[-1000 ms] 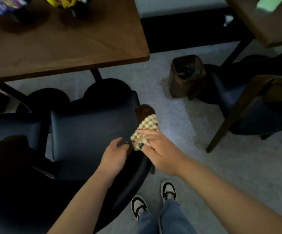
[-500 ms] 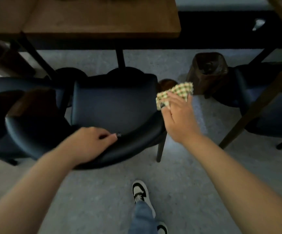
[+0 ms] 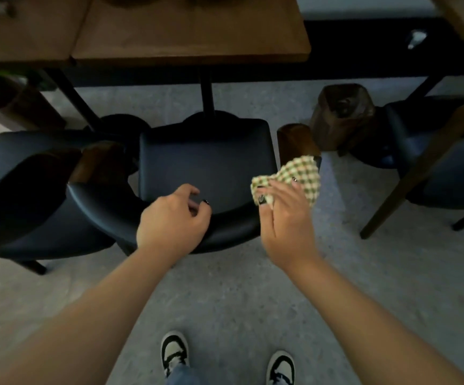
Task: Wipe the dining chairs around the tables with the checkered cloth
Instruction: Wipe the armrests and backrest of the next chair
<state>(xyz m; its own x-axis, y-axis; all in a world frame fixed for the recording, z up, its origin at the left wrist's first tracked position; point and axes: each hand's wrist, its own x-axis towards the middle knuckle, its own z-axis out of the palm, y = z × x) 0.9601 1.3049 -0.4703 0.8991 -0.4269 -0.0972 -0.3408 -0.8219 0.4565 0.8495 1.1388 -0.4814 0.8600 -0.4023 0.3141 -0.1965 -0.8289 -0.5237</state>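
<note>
Sneakers [image 3: 174, 354] first, black and white, planted on the speckled grey floor [image 3: 239, 295] right behind the chair, so the person is standing square to its back and looking straight down.

Next up, the left hand [image 3: 171, 219] sits over the curved top of the backrest of the dark padded dining chair [image 3: 205, 168]. Fingers are loosely curled with nothing in them, looks like it's just there to brace the chair so it doesn't shift. Can't quite tell if it's actually touching the rail or hovering just above.

The right hand [image 3: 286, 218] is pinching the green and cream checkered cloth [image 3: 294, 177], bunched up between thumb and fingers. The cloth is at the right end of the backrest, just at the brown wooden armrest stub [image 3: 294, 140], which I'd guess is the bit being wiped now. Bunching it like that gives a thicker pad to rub with.

The seat itself is tucked toward the long brown wooden table [image 3: 189, 31], black table post right behind it. A second dark chair [image 3: 31, 190] sits close on the left, a third [image 3: 433, 162] well off to the right by another table, with a dark wooden bin [image 3: 341, 115] between. Those two probably still need doing.
</note>
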